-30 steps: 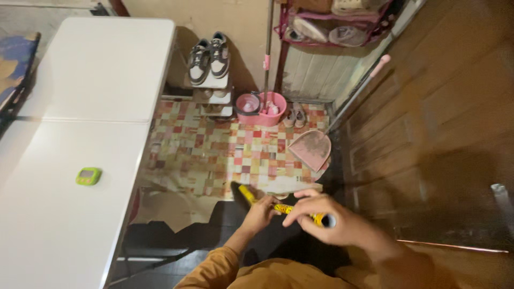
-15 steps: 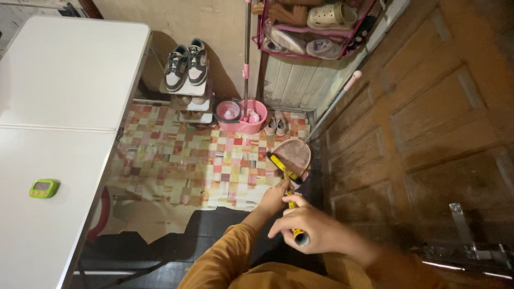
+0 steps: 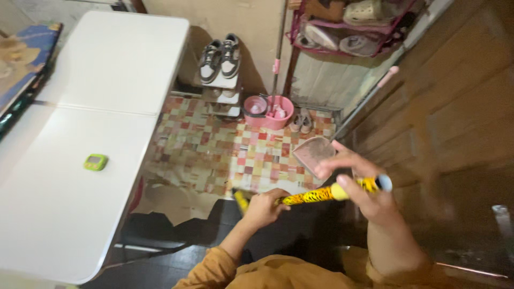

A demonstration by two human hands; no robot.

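Note:
A long thin yellow stick with black tiger stripes lies almost level across my lap. My left hand is closed round its left part, and a short yellow end pokes out past that fist. My right hand grips the right part near a pale blue tip, with the upper fingers spread. Orange sleeves cover both my arms at the bottom of the view.
A white folding table fills the left, with a small green timer on it. Ahead lie a checkered mat, a pink dustpan, a pink bucket, sneakers on a step and a shoe rack. A wooden door stands on the right.
The striped stick has swung from pointing up and away to lying nearly level, and my hands have moved apart along it. The view has shifted back to the left.

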